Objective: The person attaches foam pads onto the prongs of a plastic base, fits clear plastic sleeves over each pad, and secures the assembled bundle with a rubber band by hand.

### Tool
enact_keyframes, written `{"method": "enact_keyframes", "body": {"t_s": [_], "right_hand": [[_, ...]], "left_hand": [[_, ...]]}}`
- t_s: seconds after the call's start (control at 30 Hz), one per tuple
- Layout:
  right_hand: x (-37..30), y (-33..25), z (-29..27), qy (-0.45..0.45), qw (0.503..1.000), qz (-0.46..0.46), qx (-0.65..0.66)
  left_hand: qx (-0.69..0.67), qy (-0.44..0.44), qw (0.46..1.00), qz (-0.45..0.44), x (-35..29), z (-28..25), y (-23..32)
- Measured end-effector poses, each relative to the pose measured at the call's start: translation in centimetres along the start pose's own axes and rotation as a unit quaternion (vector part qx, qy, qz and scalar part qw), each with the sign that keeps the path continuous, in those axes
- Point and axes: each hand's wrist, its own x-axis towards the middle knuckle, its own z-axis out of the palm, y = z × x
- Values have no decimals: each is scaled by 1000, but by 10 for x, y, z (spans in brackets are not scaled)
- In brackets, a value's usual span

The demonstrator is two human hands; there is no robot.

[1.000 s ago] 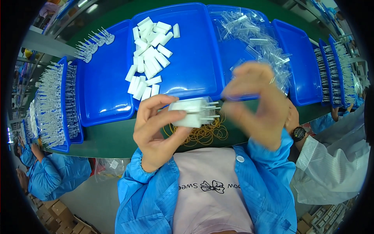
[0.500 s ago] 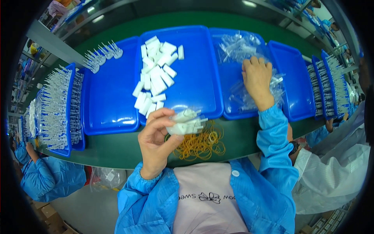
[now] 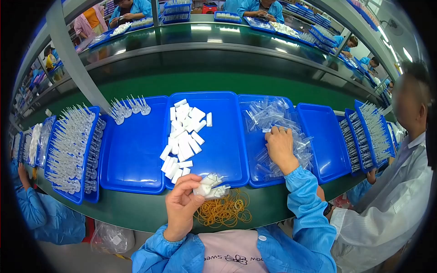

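Note:
My left hand (image 3: 181,204) is closed around a small bundle of clear plastic pieces with white blocks inside (image 3: 210,185), above the bench's near edge. Fingers bent, my right hand (image 3: 281,148) reaches into a blue tray (image 3: 255,178) among loose clear plastic pieces (image 3: 268,111). A small white end shows at its fingertips; what they grip cannot be made out. Left of that tray, several white blocks (image 3: 184,141) lie in another blue tray (image 3: 223,154). Below the bundle, a heap of yellow-brown rubber bands (image 3: 223,211) rests on the green bench.
A blue tray (image 3: 132,159) at left holds a few clear spiked parts (image 3: 129,109) along its far edge. Stacked trays of similar parts (image 3: 73,154) stand at both ends. Another blue tray (image 3: 321,141) sits right, near a person in white (image 3: 387,209).
The view has tilted up, showing more of the far benches. My right hand has shifted slightly left over the clear pieces. The bundle in my left hand has turned a little.

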Motion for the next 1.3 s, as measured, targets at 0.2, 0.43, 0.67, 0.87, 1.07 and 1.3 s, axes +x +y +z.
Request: {"method": "enact_keyframes", "body": {"t_s": [0.2,0.43,0.67,0.87,1.07,1.3], "right_hand": [[5,-14,-48,116,904,67,406],[-27,-68,-143,105,596,15,796],[-33,-82,-152,148,767,-106,615],[-44,-77,-157,168,752,-87,632],[-42,-73,-153,184,753,-70,628],[-39,-79,-138,107,774,-50,622]], "left_hand": [[-15,13,1000,-8,4,5,1],[23,6,999,33,8,11,3],[257,-16,951,174,4,15,10],[211,2,968,140,0,14,6],[180,1,977,114,1,17,8],[248,21,962,115,8,16,6]]}}
